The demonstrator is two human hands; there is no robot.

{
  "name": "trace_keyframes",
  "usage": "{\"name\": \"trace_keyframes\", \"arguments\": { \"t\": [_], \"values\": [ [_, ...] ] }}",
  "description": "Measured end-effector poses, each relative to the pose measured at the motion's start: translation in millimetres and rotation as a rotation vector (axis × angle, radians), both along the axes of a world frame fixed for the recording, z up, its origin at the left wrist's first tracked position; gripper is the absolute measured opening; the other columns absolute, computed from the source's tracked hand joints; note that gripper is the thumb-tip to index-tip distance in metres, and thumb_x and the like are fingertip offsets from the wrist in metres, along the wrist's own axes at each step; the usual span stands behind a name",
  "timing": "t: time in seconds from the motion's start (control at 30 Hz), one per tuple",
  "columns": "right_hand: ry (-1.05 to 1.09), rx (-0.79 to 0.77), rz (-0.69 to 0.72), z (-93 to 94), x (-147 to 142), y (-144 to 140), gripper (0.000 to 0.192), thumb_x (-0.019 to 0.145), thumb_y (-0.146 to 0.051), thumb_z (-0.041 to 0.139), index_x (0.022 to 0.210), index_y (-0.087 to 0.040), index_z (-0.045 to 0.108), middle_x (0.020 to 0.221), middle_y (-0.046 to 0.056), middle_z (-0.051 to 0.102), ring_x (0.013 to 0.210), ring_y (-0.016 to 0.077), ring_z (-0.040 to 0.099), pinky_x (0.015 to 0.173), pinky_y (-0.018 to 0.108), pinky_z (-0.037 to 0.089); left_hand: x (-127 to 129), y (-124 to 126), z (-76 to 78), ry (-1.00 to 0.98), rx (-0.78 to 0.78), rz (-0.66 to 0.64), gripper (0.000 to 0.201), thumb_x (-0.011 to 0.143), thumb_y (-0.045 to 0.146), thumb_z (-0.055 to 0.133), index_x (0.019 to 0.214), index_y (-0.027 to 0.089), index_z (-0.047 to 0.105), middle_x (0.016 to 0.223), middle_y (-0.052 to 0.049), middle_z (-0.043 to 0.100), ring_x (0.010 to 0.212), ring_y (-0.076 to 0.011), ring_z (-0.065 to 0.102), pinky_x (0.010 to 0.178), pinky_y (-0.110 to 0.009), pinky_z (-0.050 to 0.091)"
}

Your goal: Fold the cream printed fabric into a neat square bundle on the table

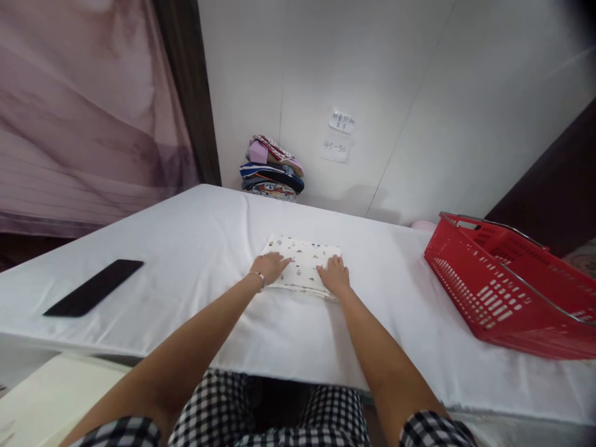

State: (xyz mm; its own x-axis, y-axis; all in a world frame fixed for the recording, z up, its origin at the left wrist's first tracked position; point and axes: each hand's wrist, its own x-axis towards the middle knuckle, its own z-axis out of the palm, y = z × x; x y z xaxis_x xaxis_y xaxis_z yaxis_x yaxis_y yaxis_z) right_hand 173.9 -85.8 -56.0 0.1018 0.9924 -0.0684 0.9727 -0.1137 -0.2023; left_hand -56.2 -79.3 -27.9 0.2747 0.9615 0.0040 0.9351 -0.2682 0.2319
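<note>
White-covered table [195,236] against a pale wall: a folded printed cloth [305,264] lies mid-table, well clear of every edge. Left hand [269,267] and right hand [334,275] rest flat and open-palmed on its near corners, gripping nothing. A red basket [507,288] stands far right and a dark phone [95,287] far left, with bare cloth between.

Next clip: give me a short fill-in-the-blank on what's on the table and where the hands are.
1. Both the left hand and the right hand lie flat on a folded, patterned ____.
2. The basket at the right end of the table is coloured ____.
3. The flat black slab lies to the ____ of the hands.
4. The pile of folded clothes sits against the ____.

Missing words: cloth; red; left; wall
</note>
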Motion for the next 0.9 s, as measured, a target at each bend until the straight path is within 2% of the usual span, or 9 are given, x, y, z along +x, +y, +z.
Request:
{"name": "trace_keyframes", "arguments": {
  "t": [0.07,0.17,0.23,0.3,0.47,0.6,0.67,0.8,0.9],
  "values": [
    [-0.006,-0.002,0.002,-1.2,1,-1,0.07,0.088,-0.055,0.02,0.141,-0.01,0.022,0.151,0.01,0.009,0.137,0.0226,0.0,0.107,0.043,0.011,-2,10,-2.3,0.033,0.031,0.06,0.058,0.087,0.056,0.02,0.126,0.023,0.047,0.139,-0.007,0.041,0.131,-0.025,0.03,0.105,-0.047,0.023],
    [-0.009,-0.025,0.013,-0.1,3,-1,0.07,0.087,-0.055,0.02,0.141,-0.01,0.022,0.151,0.01,0.008,0.137,0.0229,0.0,0.107,0.044,0.012,-6,17,-18.9,0.055,-0.017,0.105,0.063,0.087,0.056,0.021,0.138,0.021,0.03,0.15,-0.006,0.017,0.137,-0.0257,0.014,0.106,-0.051,0.02],
    [-0.018,-0.062,0.027,4.3,2,3,0.071,0.086,-0.056,0.023,0.14,-0.01,0.025,0.151,0.011,0.009,0.137,0.0239,0.002,0.106,0.047,0.012,-9,17,-29.2,0.044,-0.045,0.11,0.065,0.087,0.057,0.018,0.14,0.022,0.026,0.151,-0.005,0.011,0.138,-0.0251,0.009,0.106,-0.05,0.021],
    [-0.04,-0.063,0.035,11.0,1,11,0.071,0.086,-0.056,0.025,0.14,-0.01,0.025,0.15,0.011,0.01,0.137,0.0247,0.002,0.107,0.048,0.009,-10,17,-33.8,0.042,-0.047,0.105,0.065,0.086,0.057,0.017,0.14,0.022,0.025,0.151,-0.005,0.01,0.138,-0.0249,0.009,0.106,-0.05,0.021],
    [-0.093,0.134,0.079,18.6,-1,40,0.071,0.088,-0.054,0.02,0.143,-0.009,0.013,0.151,0.009,0.002,0.137,0.0209,-0.007,0.108,0.041,-0.001,-10,16,-31.6,0.034,-0.062,0.11,0.065,0.086,0.058,0.017,0.141,0.022,0.024,0.151,-0.003,0.01,0.138,-0.0241,0.008,0.107,-0.049,0.021],
    [-0.052,-0.033,0.003,2.8,3,54,0.075,0.087,-0.056,0.016,0.143,-0.007,0.014,0.151,0.011,0.007,0.138,0.0228,-0.001,0.108,0.045,0.003,-13,14,-33.8,0.009,-0.085,0.106,0.066,0.086,0.057,0.018,0.141,0.022,0.022,0.152,-0.001,0.007,0.139,-0.0222,0.006,0.108,-0.048,0.02],
    [-0.047,-0.033,-0.001,-6.0,5,55,0.075,0.087,-0.057,0.015,0.143,-0.007,0.015,0.151,0.011,0.007,0.137,0.0231,0.0,0.108,0.047,0.005,-14,16,-33.1,0.01,-0.1,0.104,0.066,0.085,0.058,0.018,0.142,0.022,0.021,0.152,-0.001,0.006,0.139,-0.0226,0.006,0.108,-0.049,0.019],
    [-0.059,0.032,0.012,-14.1,6,56,0.075,0.087,-0.057,0.013,0.143,-0.007,0.017,0.15,0.012,0.01,0.137,0.0241,0.001,0.107,0.048,0.007,-7,35,-18.4,0.048,-0.181,0.123,0.07,0.082,0.062,0.023,0.139,0.022,0.028,0.151,-0.004,0.012,0.138,-0.0268,0.01,0.106,-0.054,0.017],
    [-0.07,0.041,0.009,-14.5,6,55,0.075,0.087,-0.057,0.013,0.143,-0.006,0.017,0.15,0.012,0.01,0.137,0.0245,0.0,0.106,0.048,0.008,4,59,-6.2,0.038,-0.066,0.123,0.072,0.083,0.064,0.019,0.14,0.021,0.027,0.151,-0.005,0.011,0.138,-0.0261,0.006,0.108,-0.053,0.013]
  ]
}}
